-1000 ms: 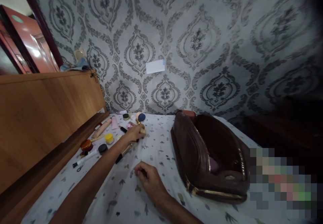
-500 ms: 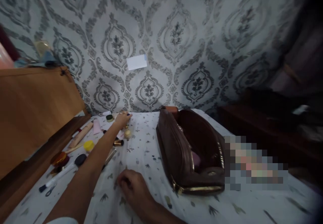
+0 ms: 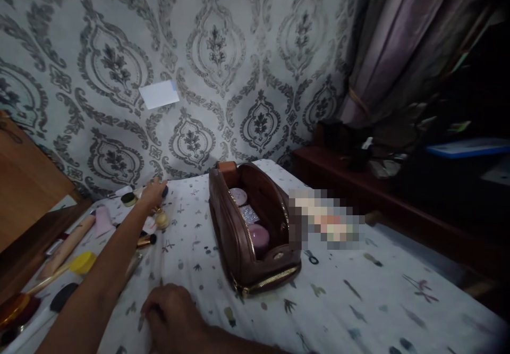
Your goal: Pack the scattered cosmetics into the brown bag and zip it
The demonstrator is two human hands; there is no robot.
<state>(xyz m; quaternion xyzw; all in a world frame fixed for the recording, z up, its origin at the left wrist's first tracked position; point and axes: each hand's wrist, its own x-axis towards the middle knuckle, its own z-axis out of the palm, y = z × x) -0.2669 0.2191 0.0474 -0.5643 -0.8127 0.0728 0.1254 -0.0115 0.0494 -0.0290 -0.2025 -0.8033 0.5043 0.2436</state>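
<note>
- Left hand (image 3: 153, 192): arm stretched far out towards the wall, fingers bent down over a small dark-blue-capped item (image 3: 164, 189). I cannot tell whether they grip it.
- Dark-blue-capped item: on the bed (image 3: 358, 301) close to the wall, too small to show its long axis.
- Right hand (image 3: 171, 317): knuckles up on the printed sheet at the near edge, fingers curled under. I cannot tell whether it holds anything.
- Brown cosmetic bag (image 3: 239, 247): unzipped, mouth up, long axis running from the person towards the wall. Inside are a round pink compact (image 3: 238, 196), a glittery piece (image 3: 249, 215) and a rounded pink item (image 3: 258, 235).
- Cream jar (image 3: 161, 219): just below the left hand.
- Gold-banded brush (image 3: 146, 240): lying flat, dark tip to the right.
- Yellow lid (image 3: 82, 262) and beige tube (image 3: 66, 245): further left.
</note>
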